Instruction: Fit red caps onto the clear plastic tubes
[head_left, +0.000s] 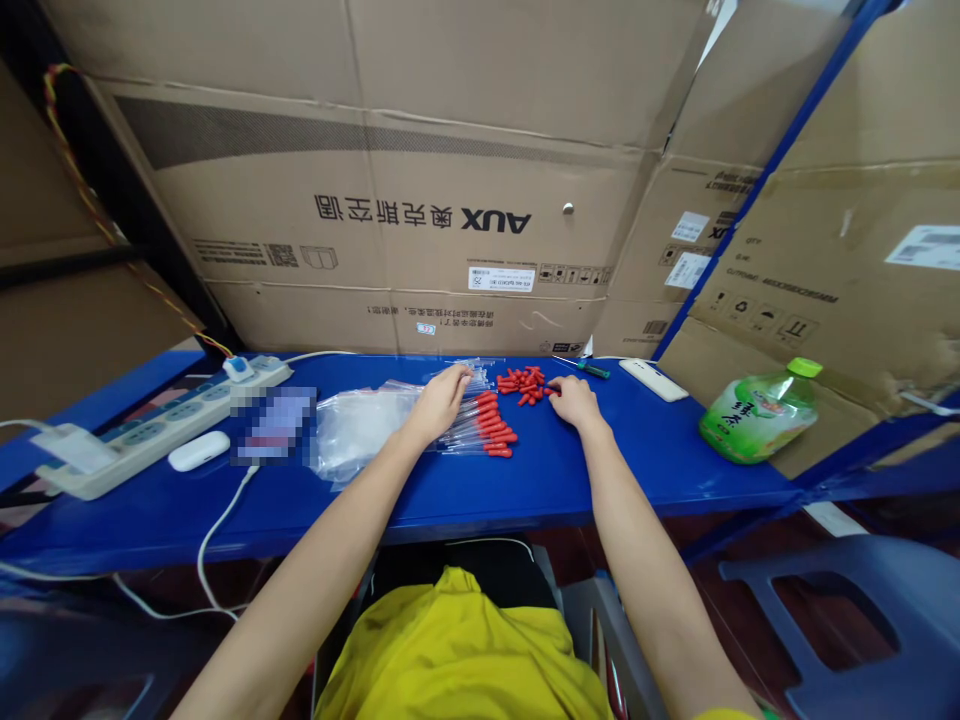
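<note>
My left hand (442,400) lies over a pile of thin clear plastic tubes (480,375), its fingers drawn together on a tube at the far end. Below it, a row of clear tubes fitted with red caps (495,430) is laid out side by side, caps to the right. A heap of loose red caps (521,382) sits between my hands. At the heap's right edge, my right hand (576,402) has its thumb and finger pinched at a red cap (551,391). The fingers partly cover what each hand holds.
Clear zip bags (360,425) lie left of the tubes. Further left are a blurred phone (277,425), a white case (199,451) and a power strip (180,420). A green screwdriver (592,369), a white power bank (652,380) and a green bottle (757,415) stand right. Cardboard (420,270) walls the back.
</note>
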